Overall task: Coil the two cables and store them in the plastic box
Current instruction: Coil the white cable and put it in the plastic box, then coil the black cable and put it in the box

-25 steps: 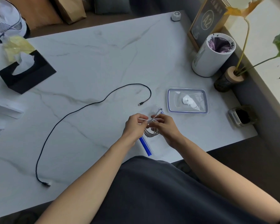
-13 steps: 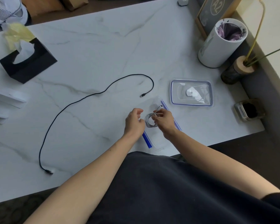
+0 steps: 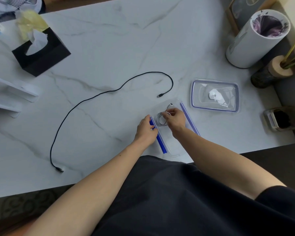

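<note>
A white cable, wound into a small coil, lies inside the clear plastic box near the table's front edge. My right hand pinches the coil from above, and its silver plug sticks out toward the back. My left hand rests against the box's left blue latch, fingers curled on it. A black cable lies uncoiled in a long curve across the table to the left. The box's lid, with a blue seal, lies flat to the right.
A black tissue box stands at the back left. A white cylinder bin, a wooden-topped vase and a small glass jar line the right edge. White items sit at the far left.
The white coil has gone down from between both hands into the box. My left hand has let go of it and moved to the box's left latch.
</note>
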`<state>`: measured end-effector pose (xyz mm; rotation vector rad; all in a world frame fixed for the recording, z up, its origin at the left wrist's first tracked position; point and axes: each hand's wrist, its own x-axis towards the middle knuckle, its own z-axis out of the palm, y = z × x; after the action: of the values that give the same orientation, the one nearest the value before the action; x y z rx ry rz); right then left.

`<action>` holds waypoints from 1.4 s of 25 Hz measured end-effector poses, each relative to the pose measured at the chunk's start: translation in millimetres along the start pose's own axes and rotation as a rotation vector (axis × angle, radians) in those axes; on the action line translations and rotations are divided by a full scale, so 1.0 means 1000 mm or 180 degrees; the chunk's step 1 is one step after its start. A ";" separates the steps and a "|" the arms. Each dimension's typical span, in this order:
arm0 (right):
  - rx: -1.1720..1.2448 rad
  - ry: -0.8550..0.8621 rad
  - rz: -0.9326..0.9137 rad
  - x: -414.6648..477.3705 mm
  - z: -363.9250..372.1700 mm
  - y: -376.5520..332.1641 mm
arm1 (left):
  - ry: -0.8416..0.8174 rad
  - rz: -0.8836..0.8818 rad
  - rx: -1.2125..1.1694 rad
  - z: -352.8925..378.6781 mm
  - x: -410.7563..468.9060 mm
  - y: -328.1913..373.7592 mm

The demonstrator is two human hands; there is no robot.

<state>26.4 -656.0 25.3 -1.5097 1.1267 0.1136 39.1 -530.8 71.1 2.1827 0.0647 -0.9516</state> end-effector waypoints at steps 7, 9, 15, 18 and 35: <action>-0.0415 -0.0320 -0.0144 0.000 -0.001 0.001 | 0.0067 0.0069 0.0043 -0.004 0.005 -0.002; -0.0567 -0.0390 -0.0198 -0.002 -0.002 -0.001 | 0.0075 0.0062 0.0015 -0.005 0.008 -0.002; -0.1045 -0.0418 -0.0462 -0.009 -0.008 -0.002 | 0.0104 0.0013 -0.0088 -0.005 0.010 -0.001; -0.1134 -0.0390 -0.0540 -0.010 -0.011 -0.002 | 0.0103 0.0022 -0.0130 -0.006 0.011 -0.001; -0.2797 -0.0765 -0.2305 0.085 -0.035 -0.089 | 0.0285 0.0091 -0.0155 -0.043 0.082 0.043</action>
<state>114.4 -746.5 45.7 -2.5158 0.2545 0.3042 138.0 -552.9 63.2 2.1751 0.0982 -0.8278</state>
